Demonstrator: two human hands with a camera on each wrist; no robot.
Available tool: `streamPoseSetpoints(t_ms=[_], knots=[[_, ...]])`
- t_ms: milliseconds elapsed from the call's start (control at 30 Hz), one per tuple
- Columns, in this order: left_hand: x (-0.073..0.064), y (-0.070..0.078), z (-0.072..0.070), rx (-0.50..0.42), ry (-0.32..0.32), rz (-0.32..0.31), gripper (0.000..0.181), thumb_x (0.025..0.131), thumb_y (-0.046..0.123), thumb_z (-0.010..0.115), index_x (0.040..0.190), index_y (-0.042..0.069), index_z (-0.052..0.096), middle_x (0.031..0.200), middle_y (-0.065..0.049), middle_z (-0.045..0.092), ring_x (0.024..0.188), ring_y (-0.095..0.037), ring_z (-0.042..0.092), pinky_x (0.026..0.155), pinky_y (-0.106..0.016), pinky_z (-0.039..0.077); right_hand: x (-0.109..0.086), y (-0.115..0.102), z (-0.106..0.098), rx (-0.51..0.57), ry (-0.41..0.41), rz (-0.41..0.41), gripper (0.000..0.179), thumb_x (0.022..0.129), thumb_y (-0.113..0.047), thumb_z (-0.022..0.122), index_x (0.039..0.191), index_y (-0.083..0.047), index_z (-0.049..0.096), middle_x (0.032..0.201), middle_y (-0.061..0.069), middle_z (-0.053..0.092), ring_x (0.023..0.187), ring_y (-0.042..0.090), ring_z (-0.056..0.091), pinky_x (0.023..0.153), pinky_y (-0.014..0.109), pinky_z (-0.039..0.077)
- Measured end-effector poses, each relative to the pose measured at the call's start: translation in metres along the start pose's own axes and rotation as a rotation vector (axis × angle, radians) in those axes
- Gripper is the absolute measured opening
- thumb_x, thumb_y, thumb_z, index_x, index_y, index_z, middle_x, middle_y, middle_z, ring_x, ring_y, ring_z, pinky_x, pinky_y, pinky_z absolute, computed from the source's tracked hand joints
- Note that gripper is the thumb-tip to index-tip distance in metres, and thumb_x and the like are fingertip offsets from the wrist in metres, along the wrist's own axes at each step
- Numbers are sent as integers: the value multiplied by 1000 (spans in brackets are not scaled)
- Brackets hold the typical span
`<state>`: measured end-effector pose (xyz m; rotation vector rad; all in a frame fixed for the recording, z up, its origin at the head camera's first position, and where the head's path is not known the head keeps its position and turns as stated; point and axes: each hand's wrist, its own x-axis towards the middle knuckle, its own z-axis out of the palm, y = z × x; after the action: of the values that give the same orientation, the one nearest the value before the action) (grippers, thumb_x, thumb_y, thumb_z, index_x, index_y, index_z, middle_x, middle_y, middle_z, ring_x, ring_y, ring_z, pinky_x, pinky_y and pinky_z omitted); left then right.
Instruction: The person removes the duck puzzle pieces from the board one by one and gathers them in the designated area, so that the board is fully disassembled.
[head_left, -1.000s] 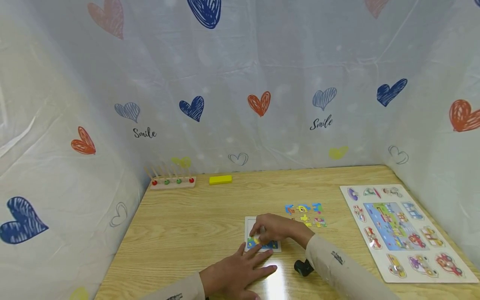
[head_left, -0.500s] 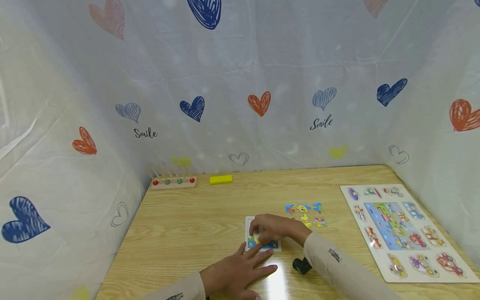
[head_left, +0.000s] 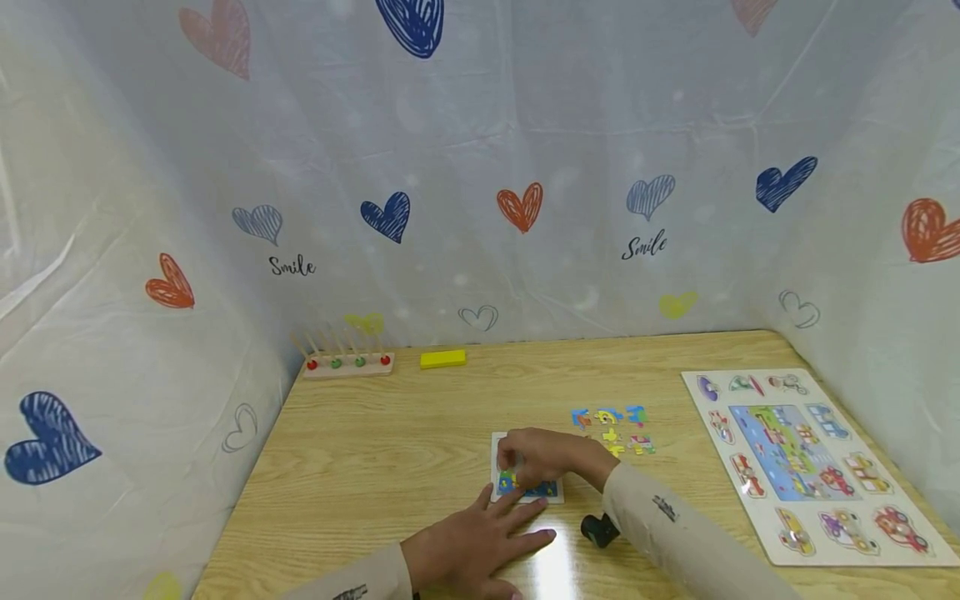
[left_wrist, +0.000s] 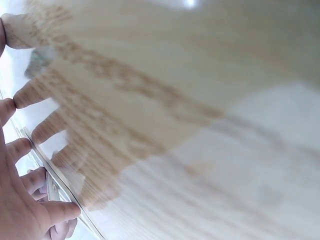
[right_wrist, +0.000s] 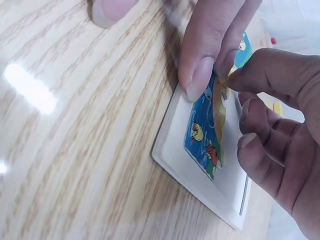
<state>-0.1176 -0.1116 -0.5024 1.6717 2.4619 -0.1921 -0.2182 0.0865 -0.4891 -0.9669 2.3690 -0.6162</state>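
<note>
A small white-framed jigsaw tray [head_left: 495, 454] lies on the table, its near strip filled with blue pieces [right_wrist: 202, 132] showing little fish. My left hand [head_left: 480, 546] is spread flat, its fingertips resting on the tray's near edge and the blue strip; in the left wrist view its fingers [left_wrist: 65, 210] reach the tray's edge. My right hand [head_left: 551, 457] is over the tray with fingers curled, pinching a small yellowish jigsaw piece [right_wrist: 226, 93] against the filled strip. Most of that piece is hidden by the fingers.
Several loose jigsaw pieces [head_left: 610, 435] lie beyond the right hand. A big board puzzle [head_left: 720, 483] with vehicles covers the table's right side. At the back stand a peg rack [head_left: 348, 367] and a yellow block [head_left: 442, 358]. A black object [head_left: 598, 530] sits by the right sleeve.
The right fingers have shifted slightly and closed in lower over the tray, and the right sleeve and black object have moved a little left. The left hand stays in place.
</note>
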Motion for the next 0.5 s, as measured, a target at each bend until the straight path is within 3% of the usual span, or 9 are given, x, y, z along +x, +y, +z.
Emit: streamPoseSetpoints(t_ms=[300,500], knots=[[-1,0,0,35,25,-4,74,100,70,30,162,30,20,169,-6,16,153,-34,24,106,-58,44,1,2,-2,47,16,-36,23,82,-6,72,94,-23,63,94,-10,59,80,5,52,72,23,48],[0,1,-1,43,22,-1,74,100,69,31,162,30,20,169,-6,17,152,-35,25,106,-58,44,1,7,-2,76,13,-40,19,86,-7,68,96,-24,67,91,-12,60,76,4,53,69,22,48]])
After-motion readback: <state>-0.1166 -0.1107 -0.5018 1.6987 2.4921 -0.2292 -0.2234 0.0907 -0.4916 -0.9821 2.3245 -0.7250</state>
